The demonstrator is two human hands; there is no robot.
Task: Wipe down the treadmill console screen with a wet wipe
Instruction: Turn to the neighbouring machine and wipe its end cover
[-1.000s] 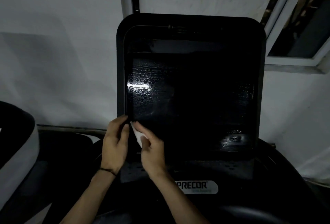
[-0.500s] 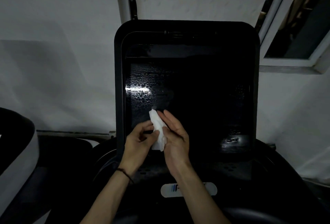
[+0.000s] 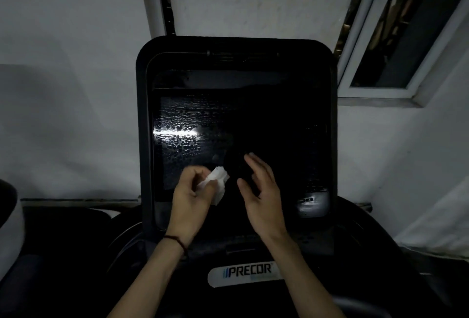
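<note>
The black treadmill console screen (image 3: pixel 266 120) stands upright in front of me, with wet droplets and a bright glare on its left half. My left hand (image 3: pixel 190 193) grips a crumpled white wet wipe (image 3: pixel 217 184) in front of the screen's lower left part. My right hand (image 3: pixel 261 191) hovers just to the right of the wipe, fingers relaxed and spread, holding nothing. A dark cord bracelet circles my left wrist.
A white PRECOR label (image 3: pixel 246 270) sits on the dark console base below the screen. A lit grey button patch (image 3: pixel 313 202) shows at the screen's lower right. White wall behind, a window frame (image 3: pixel 396 38) at upper right, another machine's edge (image 3: pixel 7 216) at left.
My hands have come apart: the right hand let go of the wipe and moved right, and the left hand now holds the wipe alone, bunched up.
</note>
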